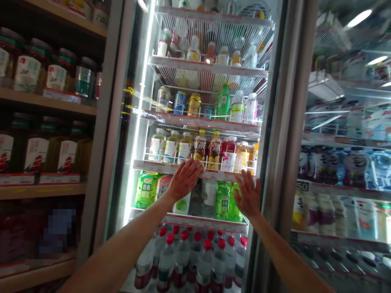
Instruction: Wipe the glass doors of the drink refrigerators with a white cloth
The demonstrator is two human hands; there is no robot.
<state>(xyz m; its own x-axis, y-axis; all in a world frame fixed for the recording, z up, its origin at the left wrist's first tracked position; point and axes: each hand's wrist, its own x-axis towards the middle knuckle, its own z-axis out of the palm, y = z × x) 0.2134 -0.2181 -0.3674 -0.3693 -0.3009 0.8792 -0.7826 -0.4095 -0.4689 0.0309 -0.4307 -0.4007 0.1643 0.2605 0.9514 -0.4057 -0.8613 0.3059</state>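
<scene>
I face a lit drinks fridge with a glass door (pixel 198 101). My left hand (pixel 185 179) lies flat on the glass with its fingers stretched out, at the height of the shelf rail below a row of yellow and red bottles (pixel 214 148). My right hand (pixel 248 196) also rests open on the glass, close to the door's right frame (pixel 275 162), in front of green bottles (pixel 224 201). Neither hand holds anything.
Wooden shelves (pixel 45 101) with labelled jars and dark bottles stand to the left. A second fridge door (pixel 345 162) with purple and white bottles is on the right. Red-capped water bottles (pixel 195 256) fill the lowest shelf. Cans (pixel 180 103) sit higher up.
</scene>
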